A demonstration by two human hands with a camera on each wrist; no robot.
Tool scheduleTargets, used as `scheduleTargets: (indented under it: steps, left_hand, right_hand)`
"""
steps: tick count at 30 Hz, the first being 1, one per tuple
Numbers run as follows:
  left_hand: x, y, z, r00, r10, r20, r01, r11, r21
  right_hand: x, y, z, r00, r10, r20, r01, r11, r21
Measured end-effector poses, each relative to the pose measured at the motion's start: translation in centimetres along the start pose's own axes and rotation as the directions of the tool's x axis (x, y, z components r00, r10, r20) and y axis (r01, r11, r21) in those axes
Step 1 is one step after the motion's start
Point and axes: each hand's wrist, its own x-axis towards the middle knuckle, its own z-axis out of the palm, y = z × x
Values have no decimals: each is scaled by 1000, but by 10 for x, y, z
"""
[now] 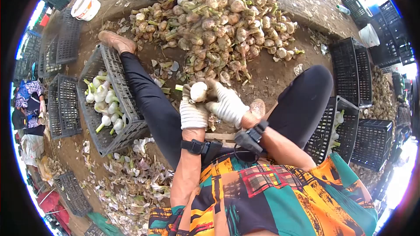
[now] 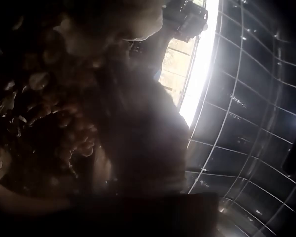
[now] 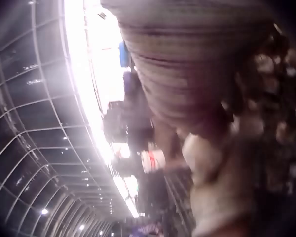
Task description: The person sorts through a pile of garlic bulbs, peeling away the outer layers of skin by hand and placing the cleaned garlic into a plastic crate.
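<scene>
In the head view my left hand [image 1: 194,112], in a white striped glove with soiled fingers, grips a white garlic bulb [image 1: 198,91]. Its cut pale-green stem sticks out to the left of the fingers. My right hand [image 1: 228,105], gloved the same way, is close against the bulb's right side, fingers and thumb spread apart and slightly blurred. The right wrist view shows the bulb [image 3: 201,152] beneath the striped right glove [image 3: 187,59]. A large heap of unpeeled garlic [image 1: 218,30] lies just beyond both hands. The left wrist view is mostly dark.
A grey crate [image 1: 127,96] left of my leg holds several clean white garlic bulbs [image 1: 105,98]. Black crates [image 1: 350,70] stand at the right and behind the heap. Peeled skins [image 1: 135,183] litter the ground. A white bucket [image 1: 85,7] stands far left; another person [image 1: 31,105] is at the left edge.
</scene>
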Motion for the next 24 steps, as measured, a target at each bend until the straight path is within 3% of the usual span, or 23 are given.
scheduleTargets:
  steps: [1, 2, 3, 5, 6, 7, 9, 10, 11, 12, 13, 14, 15, 17, 19, 21, 22, 23, 24]
  left_hand:
    - [-5, -4, 7, 999, -27, 25, 26, 999, 42]
    - [-2, -1, 1, 996, -88, 20, 88, 996, -11]
    - [0, 5, -6, 989, -147, 14, 148, 987, -61]
    - [-5, 11, -4, 994, -112, 11, 113, 992, -61]
    - [-6, 12, 2, 995, -98, 18, 99, 993, -63]
    - [-8, 11, 7, 995, -84, 44, 86, 995, -55]
    - [-10, 7, 18, 993, -59, 105, 64, 997, -43]
    - [-7, 7, 19, 986, -126, 109, 139, 983, -117]
    - [-10, -1, 19, 985, -69, 157, 49, 991, 126]
    - [-13, 0, 18, 989, 10, 145, -80, 872, 484]
    - [-14, 1, 20, 981, 89, 170, -189, 610, 770]
    - [-13, 2, 23, 989, 40, 140, -129, 681, 721]
    - [-13, 6, 30, 979, 71, 191, -197, 564, 802]
    - [-27, 10, 41, 1000, 4, -13, 6, 683, 731]
    - [-15, 6, 22, 992, -73, -108, 105, 938, 329]
    - [-7, 10, 6, 954, -266, -141, 262, 964, -44]
    - [-7, 11, 5, 941, -267, -207, 244, 961, -128]
    - [-10, 10, 2, 969, -143, -200, 139, 990, -35]
    - [-13, 12, 6, 983, -127, -134, 124, 992, -29]
  right_hand:
    - [1, -2, 6, 997, 75, -21, -76, 996, -42]
    - [1, -3, 0, 999, 42, -34, -44, 997, -71]
    - [-5, -20, -7, 990, 137, -18, -120, 914, 388]
    - [-1, -17, -39, 984, 146, 105, -179, 857, 483]
    - [0, -9, -42, 965, 231, 126, -251, 662, 707]
    - [3, -1, -48, 967, 228, 113, -242, 688, 685]
    - [3, 11, -46, 901, 364, 238, -419, 582, 696]
    - [1, 14, -41, 908, 304, 287, -413, 538, 735]
    - [1, 18, -33, 976, 123, 178, -201, 821, 534]
    - [3, 19, -27, 972, 191, 139, -237, 789, 567]
    - [4, 20, -25, 962, 254, 103, -264, 753, 603]
    - [5, 21, -28, 981, 182, 63, -185, 802, 567]
    - [9, 20, -33, 994, 104, 30, -104, 844, 526]
    - [9, 19, -33, 999, 24, 26, -33, 914, 405]
    - [9, 8, -33, 997, 13, 78, -31, 971, 239]
    - [7, 8, -34, 989, 97, 107, -132, 910, 394]
    - [6, 12, -38, 981, 162, 109, -195, 860, 471]
    - [6, 18, -40, 967, 229, 114, -254, 799, 545]
    - [6, 20, -37, 985, 174, 9, -156, 859, 487]
